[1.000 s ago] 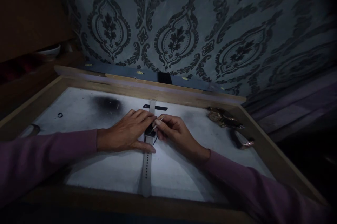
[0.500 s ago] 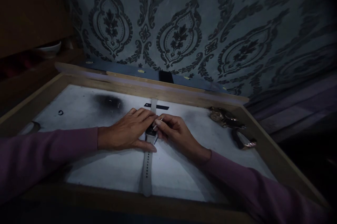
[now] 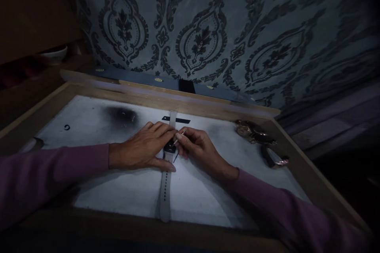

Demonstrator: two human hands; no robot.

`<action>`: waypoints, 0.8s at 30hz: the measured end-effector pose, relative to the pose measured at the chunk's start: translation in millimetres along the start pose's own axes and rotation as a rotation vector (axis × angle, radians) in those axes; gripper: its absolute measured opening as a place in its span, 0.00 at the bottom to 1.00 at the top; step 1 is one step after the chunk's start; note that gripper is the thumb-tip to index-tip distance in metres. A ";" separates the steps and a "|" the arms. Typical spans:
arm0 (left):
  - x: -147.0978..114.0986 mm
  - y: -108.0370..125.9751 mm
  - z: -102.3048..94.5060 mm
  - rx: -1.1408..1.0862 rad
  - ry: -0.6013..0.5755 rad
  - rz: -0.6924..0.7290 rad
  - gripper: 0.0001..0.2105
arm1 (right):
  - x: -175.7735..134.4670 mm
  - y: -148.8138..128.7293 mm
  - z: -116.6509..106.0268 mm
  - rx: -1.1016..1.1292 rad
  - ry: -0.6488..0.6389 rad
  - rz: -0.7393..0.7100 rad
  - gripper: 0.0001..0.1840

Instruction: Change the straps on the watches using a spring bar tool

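Observation:
A wristwatch (image 3: 170,147) with a dark face and a pale grey strap lies lengthwise on the white surface, its holed strap end pointing toward me. My left hand (image 3: 144,146) holds it down from the left, fingers at the far end of the case and thumb across the strap below it. From the right, my right hand (image 3: 199,150) is closed in a pinch on a thin metal tool (image 3: 184,131), its lower end at the watch face. Fingers partly hide the case and the tool, so its exact kind is unclear. A dark thin piece (image 3: 175,157) shows beside the case.
A wooden-edged tray (image 3: 196,95) surrounds the white surface. Behind the watch lies a flat black strip (image 3: 183,120). Several watches (image 3: 252,132) are heaped at the right, and a small black curled piece (image 3: 67,127) lies at the left. Patterned wallpaper (image 3: 202,43) rises behind.
Hardly anything differs. Both hands keep their places at the watch, and the metal tool in my right hand has shifted very slightly. The whole view has moved a touch.

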State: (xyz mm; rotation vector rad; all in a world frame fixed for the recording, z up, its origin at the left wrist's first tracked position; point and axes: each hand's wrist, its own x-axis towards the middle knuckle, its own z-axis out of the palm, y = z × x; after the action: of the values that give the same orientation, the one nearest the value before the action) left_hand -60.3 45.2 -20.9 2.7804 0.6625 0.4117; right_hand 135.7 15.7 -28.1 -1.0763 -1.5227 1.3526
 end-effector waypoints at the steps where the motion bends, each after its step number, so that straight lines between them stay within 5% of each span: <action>1: 0.0 -0.1 0.1 0.001 -0.001 0.002 0.35 | -0.1 -0.4 -0.4 0.002 -0.002 0.001 0.18; 24: 0.4 -0.4 -0.2 0.010 -0.002 0.011 0.36 | 3.7 -3.9 -7.9 0.001 -0.003 0.127 0.22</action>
State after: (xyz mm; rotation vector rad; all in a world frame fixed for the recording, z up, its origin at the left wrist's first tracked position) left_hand -60.2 45.8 -20.7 2.7943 0.6509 0.4096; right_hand 141.8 21.3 -23.4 -1.1879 -1.4766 1.4409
